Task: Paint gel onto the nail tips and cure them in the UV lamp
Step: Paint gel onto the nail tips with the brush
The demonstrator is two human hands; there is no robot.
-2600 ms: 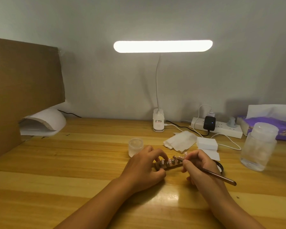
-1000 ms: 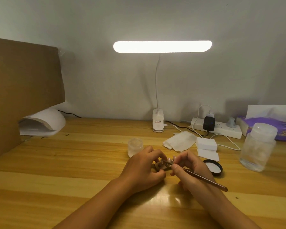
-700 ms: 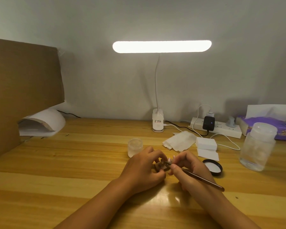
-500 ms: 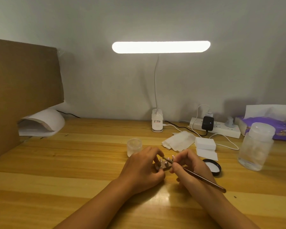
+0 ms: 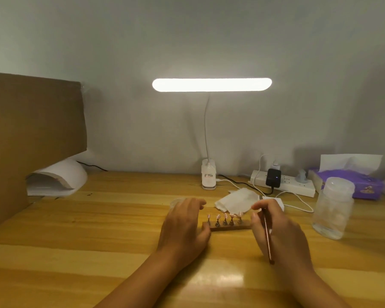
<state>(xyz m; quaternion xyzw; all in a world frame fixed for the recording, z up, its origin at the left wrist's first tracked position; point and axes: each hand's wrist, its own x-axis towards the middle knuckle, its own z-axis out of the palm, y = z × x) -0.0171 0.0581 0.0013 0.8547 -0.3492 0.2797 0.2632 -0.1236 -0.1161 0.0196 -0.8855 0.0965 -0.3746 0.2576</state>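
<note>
Too small to tell: any gel on the tiny pink nail tips. Nearly all hidden behind the left hand, the small clear plastic cup; within the right hand, among its fingers, the thin brown brush tip. Cut off at left, the brown cardboard panel, masking part of the white domed UV lamp.

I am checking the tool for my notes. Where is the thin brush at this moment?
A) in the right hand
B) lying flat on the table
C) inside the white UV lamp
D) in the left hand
A: the brush is held in the fingers of the right hand, while the left hand is at the end of the wooden holder and has no brush.
</note>
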